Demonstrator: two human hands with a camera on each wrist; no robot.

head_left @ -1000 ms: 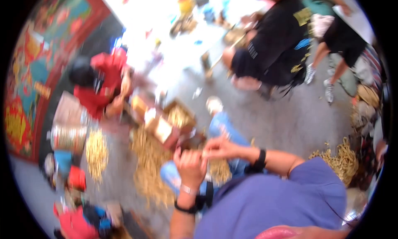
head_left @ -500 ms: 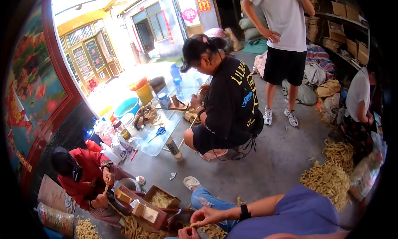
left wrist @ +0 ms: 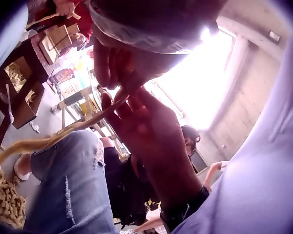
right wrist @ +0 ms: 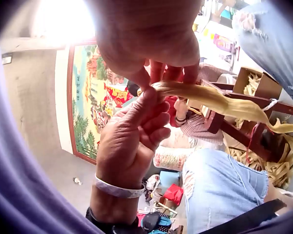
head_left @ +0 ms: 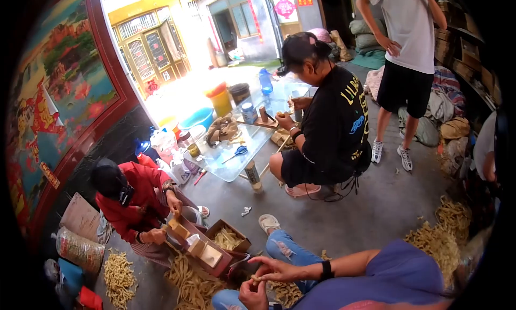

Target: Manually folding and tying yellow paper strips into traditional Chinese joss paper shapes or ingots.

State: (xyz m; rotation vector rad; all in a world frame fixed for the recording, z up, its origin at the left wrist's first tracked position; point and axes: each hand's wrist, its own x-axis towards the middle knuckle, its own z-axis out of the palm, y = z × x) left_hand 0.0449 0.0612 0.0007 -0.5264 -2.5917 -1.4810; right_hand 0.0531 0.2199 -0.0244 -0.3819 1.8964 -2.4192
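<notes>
A long yellowish strip (right wrist: 217,101) runs between both hands and trails off to the side in the right wrist view. My left hand (head_left: 253,295), with a pale bracelet, pinches it between thumb and fingers (right wrist: 147,102). From the other side the fingertips of my right hand (head_left: 279,269) grip the same strip, close against the left fingertips. In the left wrist view the strip (left wrist: 36,144) hangs away past the knee, and the right hand (left wrist: 154,136) has its fingers bent around it. Fingers partly hide the gripped end.
Strip piles (head_left: 188,283) lie on the floor beside a reddish wooden bench (head_left: 207,256) and a box of strips (head_left: 226,238). A person in red (head_left: 134,202) sits at left. Another in black (head_left: 328,122) crouches by a glass table (head_left: 231,170); someone in white (head_left: 403,36) stands behind.
The head view has sharpened and swung since the earliest frame, and more of my left hand shows than half a second ago. Both hands remain together at the strip.
</notes>
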